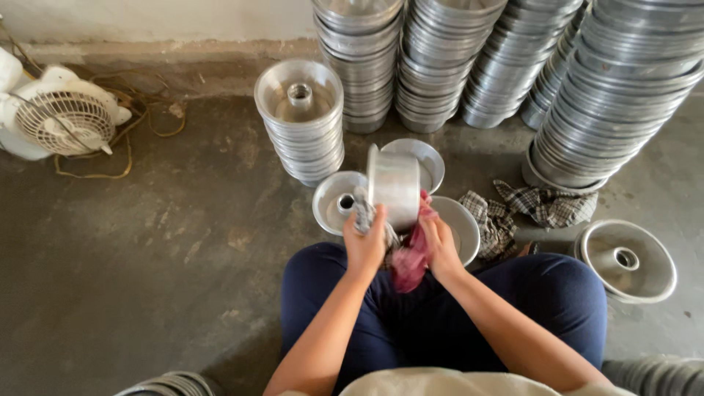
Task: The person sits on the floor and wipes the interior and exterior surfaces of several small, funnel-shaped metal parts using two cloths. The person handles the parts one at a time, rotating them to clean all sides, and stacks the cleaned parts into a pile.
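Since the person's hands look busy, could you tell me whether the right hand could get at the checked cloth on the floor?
Probably yes: the checked cloth lies uncovered beside the right hand, though that hand holds a red rag.

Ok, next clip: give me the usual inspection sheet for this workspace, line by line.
Surface: bare concrete floor, stained; the person sits on it.
Job's things: metal pan held on its side over the lap; red cloth pressed to its lower edge.
Clutter: checked rags on the floor; loose tube pans beside the knees.
Grippers: left hand grips the pan with a grey rag; right hand holds the red cloth.
Cables: tangled cord by the small white fan.
Surroundings: tall stacks of metal pans along the wall; short stack in front.
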